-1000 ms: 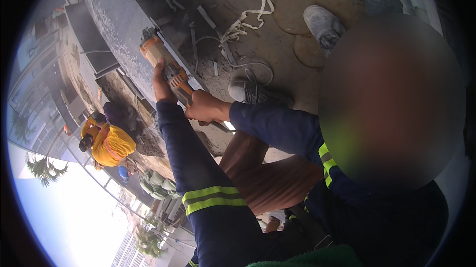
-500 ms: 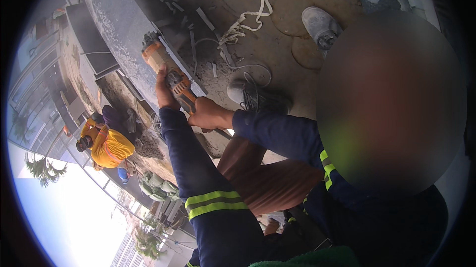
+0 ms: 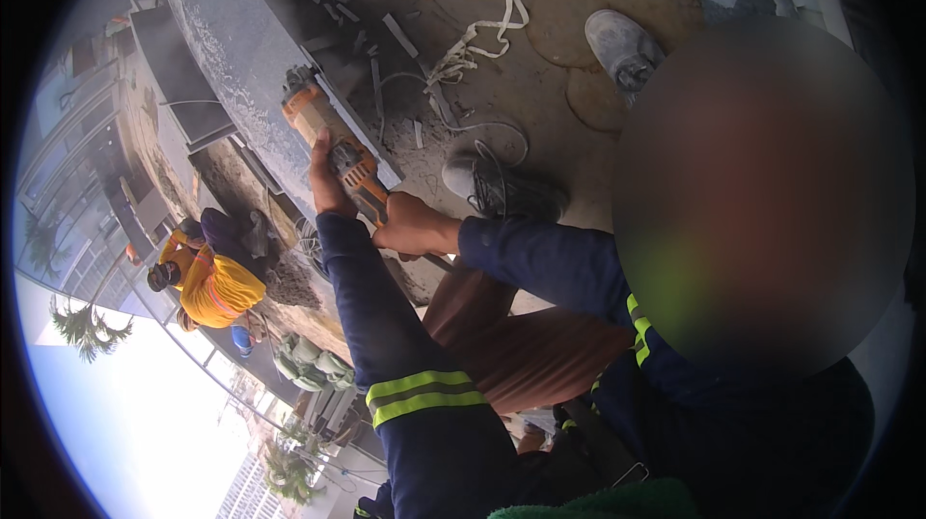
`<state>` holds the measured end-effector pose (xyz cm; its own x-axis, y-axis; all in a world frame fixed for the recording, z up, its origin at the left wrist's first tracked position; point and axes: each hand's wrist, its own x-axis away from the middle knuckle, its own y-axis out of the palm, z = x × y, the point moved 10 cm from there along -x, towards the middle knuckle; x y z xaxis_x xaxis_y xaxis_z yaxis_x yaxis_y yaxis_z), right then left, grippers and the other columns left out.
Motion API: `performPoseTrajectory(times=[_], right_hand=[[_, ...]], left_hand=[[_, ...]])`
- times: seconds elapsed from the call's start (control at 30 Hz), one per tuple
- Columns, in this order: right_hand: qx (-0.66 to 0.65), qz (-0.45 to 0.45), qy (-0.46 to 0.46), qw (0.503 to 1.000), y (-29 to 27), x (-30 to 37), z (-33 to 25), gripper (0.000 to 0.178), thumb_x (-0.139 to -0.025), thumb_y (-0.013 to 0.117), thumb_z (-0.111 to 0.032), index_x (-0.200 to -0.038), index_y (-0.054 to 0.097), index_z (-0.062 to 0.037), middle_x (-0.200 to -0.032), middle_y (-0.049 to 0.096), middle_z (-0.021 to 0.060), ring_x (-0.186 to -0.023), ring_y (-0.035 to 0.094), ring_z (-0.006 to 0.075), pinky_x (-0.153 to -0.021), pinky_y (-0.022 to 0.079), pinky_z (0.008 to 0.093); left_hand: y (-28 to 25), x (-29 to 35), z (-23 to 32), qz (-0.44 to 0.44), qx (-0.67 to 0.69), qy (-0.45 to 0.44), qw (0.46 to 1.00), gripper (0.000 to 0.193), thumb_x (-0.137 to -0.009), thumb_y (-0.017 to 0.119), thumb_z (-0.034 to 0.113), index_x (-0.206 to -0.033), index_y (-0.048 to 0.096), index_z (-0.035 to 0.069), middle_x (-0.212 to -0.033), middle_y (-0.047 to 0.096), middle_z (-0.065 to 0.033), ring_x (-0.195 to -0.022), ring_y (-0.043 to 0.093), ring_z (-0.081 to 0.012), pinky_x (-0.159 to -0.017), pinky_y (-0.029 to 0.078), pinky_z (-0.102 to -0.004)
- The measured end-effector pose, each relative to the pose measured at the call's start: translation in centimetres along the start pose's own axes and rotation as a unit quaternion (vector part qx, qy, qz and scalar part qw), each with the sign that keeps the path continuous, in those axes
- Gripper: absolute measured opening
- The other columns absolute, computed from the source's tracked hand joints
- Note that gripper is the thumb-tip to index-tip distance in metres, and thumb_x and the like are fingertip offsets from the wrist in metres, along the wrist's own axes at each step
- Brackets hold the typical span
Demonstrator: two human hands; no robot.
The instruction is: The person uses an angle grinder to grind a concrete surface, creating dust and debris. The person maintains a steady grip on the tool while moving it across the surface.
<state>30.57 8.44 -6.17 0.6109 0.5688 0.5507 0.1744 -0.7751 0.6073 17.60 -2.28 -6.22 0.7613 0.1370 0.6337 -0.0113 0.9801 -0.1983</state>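
Observation:
Both of my hands are wrapped round an orange and black angle grinder (image 3: 311, 117), which lies at a slant over the edge of a long grey slab (image 3: 227, 41). My left hand (image 3: 329, 181) grips its body towards the front. Farther back, the rear handle sits in my closed right hand (image 3: 417, 227). The grinder's head is at the slab's edge; its disc cannot be made out. Pale dust marks the slab's surface.
Cut strips (image 3: 398, 35), a tangled pale strap (image 3: 500, 37) and a thin cord (image 3: 502, 128) lie on the dusty ground beside grey shoes (image 3: 622, 48). A co-worker in a yellow top (image 3: 222, 289) crouches at left beyond the slab. A large blurred patch hides the right side.
The grinder has shifted slightly right and down along the slab, with both hands still on it. The co-worker holds much the same crouch.

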Motion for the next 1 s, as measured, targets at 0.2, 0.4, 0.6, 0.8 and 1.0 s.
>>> performPoseTrajectory(times=[0.2,0.4,0.6,0.8,1.0], right_hand=[[-0.008,0.007,-0.005,1.000,-0.3,0.7,-0.8,0.029,-0.083,0.072,-0.010,-0.098,0.067,0.0144,-0.078,0.073,0.0209,-0.066,0.075,0.0278,-0.057,0.057,0.0411],[-0.034,-0.019,-0.007,0.999,0.0,-0.8,-1.1,0.027,-0.085,0.072,-0.008,-0.099,0.065,0.0146,-0.078,0.071,0.0188,-0.063,0.073,0.0262,-0.053,0.055,0.0407],[-0.056,-0.014,-0.018,0.998,0.0,-2.4,-1.8,0.026,-0.086,0.073,-0.007,-0.098,0.065,0.0151,-0.077,0.070,0.0192,-0.061,0.072,0.0259,-0.049,0.053,0.0411],[-0.089,-0.052,-0.013,0.995,0.6,-3.4,-2.3,0.021,-0.088,0.071,-0.004,-0.094,0.056,0.0085,-0.074,0.059,0.0113,-0.050,0.057,0.0167,-0.040,0.038,0.0363],[-0.091,-0.042,-0.012,0.995,0.0,-4.1,-2.4,0.022,-0.086,0.073,-0.005,-0.094,0.063,0.0129,-0.077,0.065,0.0150,-0.055,0.066,0.0229,-0.043,0.046,0.0387]], left_hand=[[-0.1,-0.1,0.1,-0.005,0.001,0.001,1.000,0.052,-0.102,0.069,0.050,-0.124,0.063,0.004,-0.095,0.071,-0.0090,-0.080,0.072,-0.0216,-0.072,0.062,-0.0372],[0.2,-0.9,1.0,0.013,-0.011,0.007,1.000,0.050,-0.101,0.068,0.051,-0.118,0.063,0.004,-0.091,0.071,-0.0092,-0.076,0.072,-0.0223,-0.070,0.062,-0.0371],[-0.3,-2.6,1.5,0.012,-0.015,0.000,1.000,0.052,-0.102,0.068,0.051,-0.126,0.064,0.005,-0.097,0.072,-0.0085,-0.083,0.072,-0.0218,-0.073,0.061,-0.0367],[-1.2,-4.1,1.8,-0.007,-0.015,0.001,1.000,0.054,-0.101,0.069,0.051,-0.127,0.064,0.004,-0.099,0.073,-0.0091,-0.084,0.073,-0.0223,-0.074,0.062,-0.0380],[-0.8,-4.6,1.6,-0.006,-0.003,-0.009,1.000,0.053,-0.100,0.072,0.050,-0.127,0.064,0.005,-0.100,0.072,-0.0093,-0.082,0.073,-0.0234,-0.074,0.063,-0.0393]])
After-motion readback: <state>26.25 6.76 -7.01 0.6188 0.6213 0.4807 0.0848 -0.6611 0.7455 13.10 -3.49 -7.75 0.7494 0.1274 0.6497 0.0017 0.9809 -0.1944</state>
